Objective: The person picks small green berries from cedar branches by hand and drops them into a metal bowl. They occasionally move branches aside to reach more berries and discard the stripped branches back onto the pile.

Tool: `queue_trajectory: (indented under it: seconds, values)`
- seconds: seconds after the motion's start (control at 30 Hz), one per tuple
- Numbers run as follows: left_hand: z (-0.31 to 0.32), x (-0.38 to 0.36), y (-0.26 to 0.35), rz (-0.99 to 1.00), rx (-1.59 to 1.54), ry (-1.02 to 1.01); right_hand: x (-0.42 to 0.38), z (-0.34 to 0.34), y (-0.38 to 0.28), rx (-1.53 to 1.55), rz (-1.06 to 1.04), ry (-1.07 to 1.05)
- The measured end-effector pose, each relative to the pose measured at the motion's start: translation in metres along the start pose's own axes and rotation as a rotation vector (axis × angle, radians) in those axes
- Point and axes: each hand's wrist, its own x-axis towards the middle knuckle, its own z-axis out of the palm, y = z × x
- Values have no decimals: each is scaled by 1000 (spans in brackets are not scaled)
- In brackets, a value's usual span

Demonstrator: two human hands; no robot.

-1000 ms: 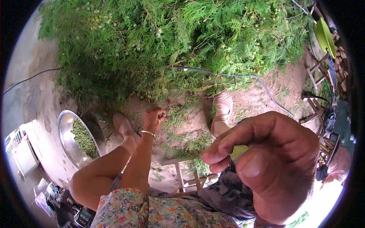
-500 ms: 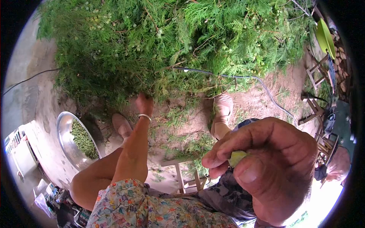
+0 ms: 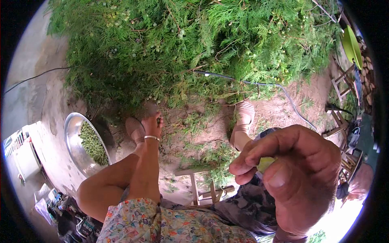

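Note:
Close to the camera, my right hand (image 3: 302, 178) pinches a small pale green cone (image 3: 266, 163) between thumb and fingers, which cover much of it. My left hand (image 3: 153, 123), with a pale bangle on the wrist, is low in front of the branch pile, beside my foot. Its fingers are curled inward, and what they hold is too small to make out. A big heap of green cypress branches (image 3: 162, 52) with small pale cones among the sprays fills the upper view. To the left, a metal basin (image 3: 73, 141) holds many green cones (image 3: 93, 143).
A dark cable (image 3: 283, 91) runs over the branches and ground. Low wooden stools (image 3: 194, 188) stand near my legs and at the right. A lime-green basin (image 3: 351, 46) leans at the far right. Another person (image 3: 360, 180) is partly visible at the right edge.
My left hand has drawn back from the edge of the branches toward my body, its fingers now curled. My right hand still holds the cone; the view has shifted slightly.

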Motion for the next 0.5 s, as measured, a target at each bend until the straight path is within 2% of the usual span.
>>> queue_trajectory:
  seconds: [0.03,0.1,0.13,0.2,0.23,0.3,0.33,0.4,0.43,0.5]
  values:
    - [8,1,10,0,0,0,0,0,0,0,0,0]
    - [25,12,27,304,54,50,1,0,0,-1,18,-3]
    - [26,28,30,304,53,49,1,2,-1,-2,17,-2]
    - [17,74,24,428,217,42,2,4,-5,17,94,2]
    - [23,87,20,424,215,41,5,-1,-7,13,96,4]
    - [35,94,20,377,220,135,12,-15,-10,77,71,-319]
    - [37,94,17,374,221,133,9,-12,-6,76,74,-317]
    - [56,65,30,262,517,206,4,4,0,69,76,-31]
    - [54,71,24,263,517,205,4,4,0,69,74,-30]
    - [50,71,11,666,971,311,4,4,-2,87,94,-23]
